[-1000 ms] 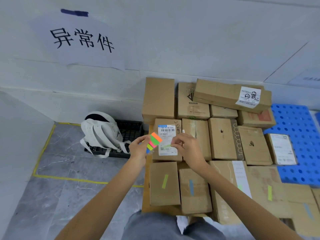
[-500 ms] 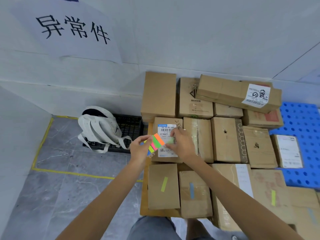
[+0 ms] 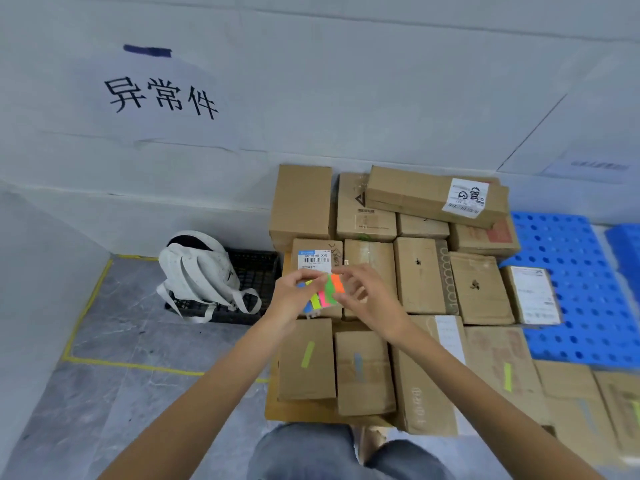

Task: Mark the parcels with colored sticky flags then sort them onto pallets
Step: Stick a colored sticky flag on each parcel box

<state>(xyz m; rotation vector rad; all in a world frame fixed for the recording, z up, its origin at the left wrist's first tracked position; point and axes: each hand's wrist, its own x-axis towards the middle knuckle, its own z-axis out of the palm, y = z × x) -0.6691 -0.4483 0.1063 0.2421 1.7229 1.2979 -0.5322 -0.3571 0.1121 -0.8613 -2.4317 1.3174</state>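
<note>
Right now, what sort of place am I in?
Most likely a parcel sorting area in a warehouse or courier depot: labelled cardboard parcels lie packed together, a blue plastic pallet sits beside them, and yellow tape marks a floor bay.

Only thing actually readable: the paper sign (image 3: 156,95) taped to the wall (image 3: 346,81), up and left of the left hand (image 3: 294,299), says 异常件. The barcode label (image 3: 314,259) on the box (image 3: 337,258) just behind both hands is too small to read. Same for the scribbled label (image 3: 465,197) on the long box (image 3: 408,188) up-right of the right hand (image 3: 367,299).
</note>
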